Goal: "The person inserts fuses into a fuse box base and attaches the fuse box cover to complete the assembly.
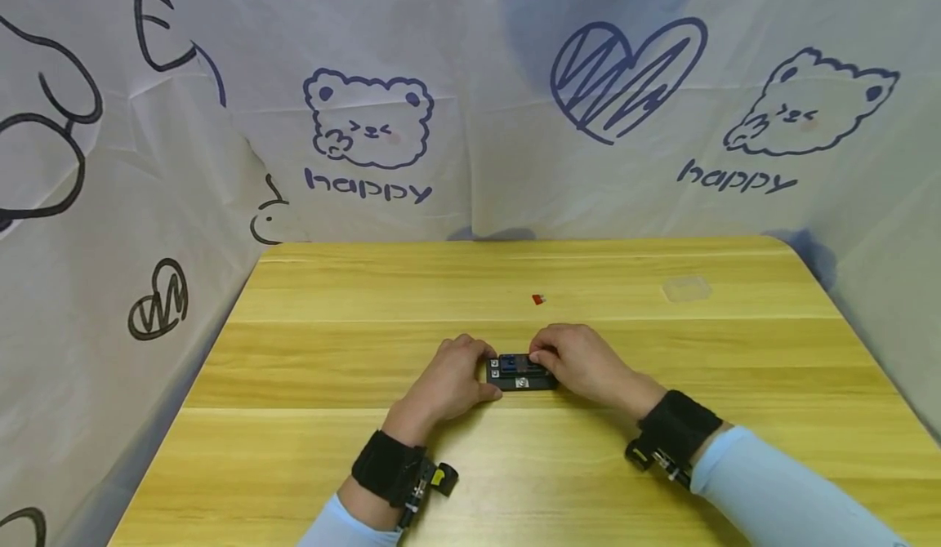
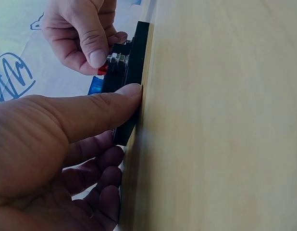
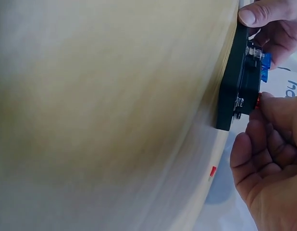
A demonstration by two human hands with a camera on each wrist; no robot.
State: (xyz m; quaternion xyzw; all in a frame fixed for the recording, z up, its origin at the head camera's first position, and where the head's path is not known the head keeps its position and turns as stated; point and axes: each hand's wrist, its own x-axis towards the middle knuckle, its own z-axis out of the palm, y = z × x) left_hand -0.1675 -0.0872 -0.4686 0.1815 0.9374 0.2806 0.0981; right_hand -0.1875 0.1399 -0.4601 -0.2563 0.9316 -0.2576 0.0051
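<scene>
A black fuse block [image 1: 503,384] with metal screw terminals lies on the table between both hands. My left hand [image 1: 450,379] grips its left end, thumb on the near edge and fingers at the far side. Blue blade fuses [image 3: 266,66] stand in the block towards that end. My right hand [image 1: 581,362] pinches a red blade fuse [image 3: 258,100] at the top of the block's right part. Fingertips cover most of this fuse; how deep it sits, I cannot tell. Another red blade fuse [image 1: 539,299] lies on the table beyond the block.
A clear plastic cover [image 1: 687,288] lies at the back right of the wooden table [image 1: 331,465]. White cloth [image 1: 485,122] with drawings hangs behind the table and along its sides. Each wrist wears a black strap [image 1: 678,431] with a small camera.
</scene>
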